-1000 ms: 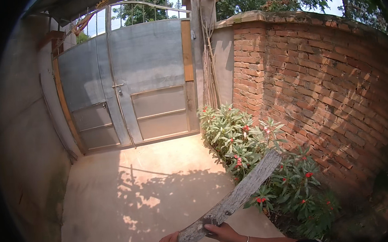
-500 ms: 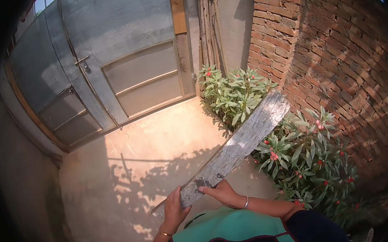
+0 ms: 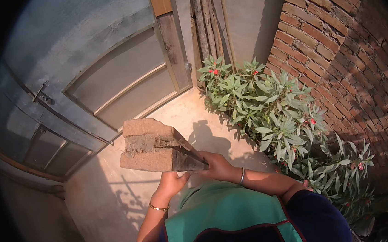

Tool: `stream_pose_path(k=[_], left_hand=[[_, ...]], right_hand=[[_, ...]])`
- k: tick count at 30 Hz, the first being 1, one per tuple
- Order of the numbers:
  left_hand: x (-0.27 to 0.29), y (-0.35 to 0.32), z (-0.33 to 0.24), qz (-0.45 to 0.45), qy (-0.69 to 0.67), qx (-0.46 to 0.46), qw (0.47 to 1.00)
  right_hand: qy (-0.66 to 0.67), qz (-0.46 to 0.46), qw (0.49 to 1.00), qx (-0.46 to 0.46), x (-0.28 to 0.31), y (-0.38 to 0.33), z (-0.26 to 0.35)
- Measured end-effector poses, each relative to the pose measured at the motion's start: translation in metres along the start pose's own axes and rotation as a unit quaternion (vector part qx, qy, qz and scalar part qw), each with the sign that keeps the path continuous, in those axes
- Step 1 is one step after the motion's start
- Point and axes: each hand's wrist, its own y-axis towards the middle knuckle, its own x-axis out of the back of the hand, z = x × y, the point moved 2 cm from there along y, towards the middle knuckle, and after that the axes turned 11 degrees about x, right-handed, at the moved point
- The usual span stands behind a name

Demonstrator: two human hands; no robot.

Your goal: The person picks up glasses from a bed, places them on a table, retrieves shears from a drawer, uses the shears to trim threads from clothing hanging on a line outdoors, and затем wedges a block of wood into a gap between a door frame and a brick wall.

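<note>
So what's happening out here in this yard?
A person stands on a concrete yard floor holding a weathered wooden plank in both hands, its broad end pointing away from them. The left hand supports it from below; the right hand grips its near end. Ahead is a grey metal gate, with flowering plants along a brick wall on the right.

Plank [image 3: 157, 145] swung end-on toward camera; view tilted further down.
</note>
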Motion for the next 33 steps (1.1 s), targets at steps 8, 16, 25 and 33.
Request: stream_pose_path(k=[8, 16, 25, 33], left_hand=[[0.104, 0.25, 0.035, 0.004, -0.222, -0.048, 0.974], [0.132, 0.536, 0.078, 0.114, -0.359, 0.0, 0.926], [0.077, 0.777, 0.146, 0.092, -0.397, 0.019, 0.913], [0.039, 0.913, 0.173, 0.062, -0.243, 0.042, 0.967]], right_hand=[[-0.06, -0.009, 0.998, 0.023, 0.079, 0.223, -0.113], [-0.034, -0.078, 0.996, -0.035, 0.192, 0.44, -0.205], [-0.239, 0.001, 0.97, 0.054, 0.327, 0.65, -0.199], [-0.406, 0.104, 0.907, -0.028, 0.369, 0.749, -0.297]])
